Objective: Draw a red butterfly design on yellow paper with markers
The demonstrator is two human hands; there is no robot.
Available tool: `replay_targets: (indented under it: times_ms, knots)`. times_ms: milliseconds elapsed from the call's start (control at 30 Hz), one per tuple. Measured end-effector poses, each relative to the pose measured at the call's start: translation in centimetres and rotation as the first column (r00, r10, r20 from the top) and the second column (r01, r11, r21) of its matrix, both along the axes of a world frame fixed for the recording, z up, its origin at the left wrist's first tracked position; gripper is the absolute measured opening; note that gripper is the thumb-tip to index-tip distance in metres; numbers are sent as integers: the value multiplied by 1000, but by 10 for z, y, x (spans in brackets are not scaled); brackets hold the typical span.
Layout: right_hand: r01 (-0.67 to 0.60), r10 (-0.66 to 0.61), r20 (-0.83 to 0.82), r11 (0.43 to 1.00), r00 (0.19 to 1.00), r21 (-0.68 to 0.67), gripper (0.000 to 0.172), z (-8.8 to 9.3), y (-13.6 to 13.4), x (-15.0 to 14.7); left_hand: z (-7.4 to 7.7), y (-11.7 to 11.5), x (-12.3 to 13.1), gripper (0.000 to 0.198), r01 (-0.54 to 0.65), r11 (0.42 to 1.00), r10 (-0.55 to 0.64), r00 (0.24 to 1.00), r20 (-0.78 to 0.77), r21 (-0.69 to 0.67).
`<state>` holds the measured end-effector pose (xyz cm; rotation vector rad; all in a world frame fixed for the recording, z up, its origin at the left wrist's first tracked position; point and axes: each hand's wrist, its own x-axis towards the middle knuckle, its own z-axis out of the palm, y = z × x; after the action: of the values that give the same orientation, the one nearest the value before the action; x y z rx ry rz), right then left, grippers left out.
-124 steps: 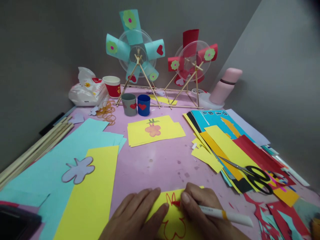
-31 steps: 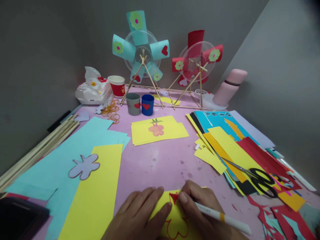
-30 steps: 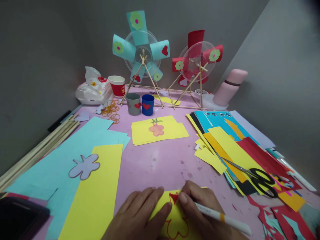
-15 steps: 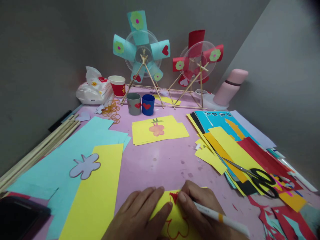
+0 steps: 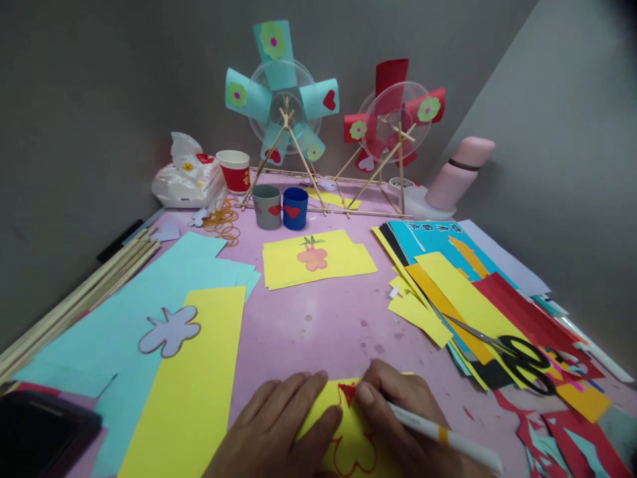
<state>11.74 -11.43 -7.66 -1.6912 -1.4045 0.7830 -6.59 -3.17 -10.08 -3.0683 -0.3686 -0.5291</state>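
My left hand (image 5: 281, 428) lies flat with its fingers stretched out, pressing on a yellow sheet of paper (image 5: 326, 458) at the near edge. My right hand (image 5: 398, 411) grips a white marker pen (image 5: 448, 435) with an orange band; its tip is hidden by my fingers. Red lines on the sheet form a butterfly-like outline (image 5: 354, 458). One small part near the top, by my right fingertips, is filled in red. Left of my left hand, a mauve butterfly cutout (image 5: 170, 332) rests partly on a long yellow strip (image 5: 192, 385).
Farther back lie yellow cards with a pink butterfly (image 5: 313, 259). Two paper Ferris wheels (image 5: 286, 119) stand behind small grey (image 5: 267, 209) and blue cups (image 5: 295, 211). Black-handled scissors (image 5: 517, 352) rest on coloured paper at right. A dark phone (image 5: 44, 431) and wooden sticks (image 5: 89, 299) are at left.
The marker has shifted slightly in my right hand, its back end moving a little right and down. My left hand stays in place on the sheet.
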Motion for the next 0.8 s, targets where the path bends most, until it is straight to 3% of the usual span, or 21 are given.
replay_targets:
  times_ms: [233,433,600,800]
  knots:
    - [-20,19,27,999,999,32,34,-2,0,0,-20,-2,6,38,-58,998,55,970,236,6]
    - [-11,10,27,1000,1000,25,36,-3,0,0,-13,-2,2,31,-18,1000,19,997,81,-19]
    - [-29,28,24,999,999,33,36,-4,1,0,-21,-2,4,35,-36,999,30,968,249,22]
    - [-18,11,99,997,995,75,38,-8,0,1,-8,-2,0,28,-20,998,21,999,28,-52]
